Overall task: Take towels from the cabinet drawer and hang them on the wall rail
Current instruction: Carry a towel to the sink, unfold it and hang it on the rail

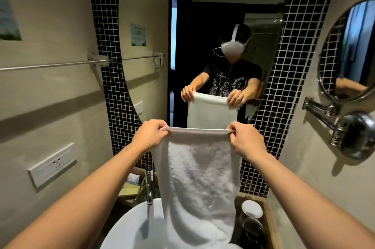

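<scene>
A white towel [199, 179] hangs full length in front of me, held up by its top edge. My left hand [151, 135] pinches the top left corner and my right hand [246, 140] pinches the top right corner. The towel's lower end drapes down over the white basin [129, 228]. The metal wall rail [54, 64] runs along the beige wall at the left, above and apart from my hands, with nothing on it. The cabinet drawer is out of view.
A large mirror [203, 45] ahead reflects me and the towel. A chrome tap [149, 190] stands behind the basin. A round shaving mirror on a metal arm [345, 127] juts from the right wall. A socket plate [52, 164] sits on the left wall. A tray with a cup [251, 209] is at right.
</scene>
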A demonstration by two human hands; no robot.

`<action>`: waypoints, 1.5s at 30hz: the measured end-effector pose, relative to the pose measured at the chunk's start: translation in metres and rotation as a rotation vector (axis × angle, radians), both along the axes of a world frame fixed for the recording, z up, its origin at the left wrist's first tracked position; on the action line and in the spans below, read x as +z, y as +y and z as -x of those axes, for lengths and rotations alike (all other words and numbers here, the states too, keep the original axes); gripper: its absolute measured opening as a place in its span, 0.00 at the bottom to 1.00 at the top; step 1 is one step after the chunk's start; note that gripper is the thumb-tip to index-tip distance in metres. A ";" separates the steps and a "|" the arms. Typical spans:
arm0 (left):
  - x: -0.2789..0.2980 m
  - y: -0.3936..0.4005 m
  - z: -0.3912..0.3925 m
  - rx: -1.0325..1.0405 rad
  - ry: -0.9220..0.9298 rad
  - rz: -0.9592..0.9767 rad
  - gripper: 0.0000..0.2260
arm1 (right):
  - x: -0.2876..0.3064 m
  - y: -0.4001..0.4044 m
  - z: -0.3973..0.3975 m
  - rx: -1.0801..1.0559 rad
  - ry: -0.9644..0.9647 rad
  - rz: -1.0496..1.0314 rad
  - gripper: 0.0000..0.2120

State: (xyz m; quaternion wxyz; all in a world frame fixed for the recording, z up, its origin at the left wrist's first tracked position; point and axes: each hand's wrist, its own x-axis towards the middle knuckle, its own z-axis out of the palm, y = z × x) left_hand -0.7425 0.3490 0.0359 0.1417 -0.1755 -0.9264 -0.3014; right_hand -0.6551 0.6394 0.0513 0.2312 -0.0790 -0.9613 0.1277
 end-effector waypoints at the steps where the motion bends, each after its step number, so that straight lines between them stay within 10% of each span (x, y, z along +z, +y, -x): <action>1: 0.003 -0.004 0.001 0.006 0.008 -0.005 0.05 | -0.001 -0.001 0.001 -0.015 -0.026 -0.009 0.08; 31: 0.100 -0.087 0.062 0.042 0.185 -0.323 0.09 | 0.094 -0.047 0.033 -0.216 0.338 0.013 0.13; 45: 0.087 -0.064 0.045 -0.307 -0.611 -0.317 0.04 | 0.077 -0.086 0.045 -0.231 -0.091 0.173 0.09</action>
